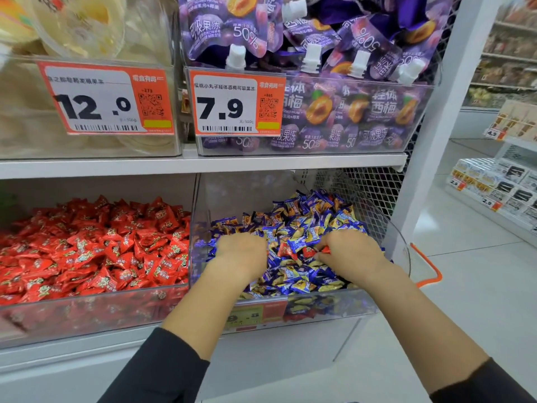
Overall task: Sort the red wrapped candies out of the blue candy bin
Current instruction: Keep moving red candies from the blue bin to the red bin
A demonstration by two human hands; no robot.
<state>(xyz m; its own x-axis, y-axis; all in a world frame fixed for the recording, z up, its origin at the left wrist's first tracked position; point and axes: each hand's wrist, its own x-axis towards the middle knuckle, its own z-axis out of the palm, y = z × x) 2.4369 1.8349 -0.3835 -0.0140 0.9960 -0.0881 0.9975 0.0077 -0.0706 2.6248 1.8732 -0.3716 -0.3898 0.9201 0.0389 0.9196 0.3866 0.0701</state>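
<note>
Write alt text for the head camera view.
Both hands dig in a clear bin of blue candies; the right hand pinches red candies, the left hand lies palm-down. A bin of red candies sits to the left.

**Shelf Surroundings Above and Beside the Bins**

On the white upper shelf [203, 164] stood a clear plastic bin of purple spouted jelly pouches [343, 112], bearing an orange-and-white price tag marked 7.9 [236, 104]. Left of it, a clear bin of pale yellow tubs [81, 30] carried an orange-and-white tag marked 12.0 [107, 98]. An orange looped handle [430, 269] lay on the pale tiled floor [479, 286] at right.
</note>
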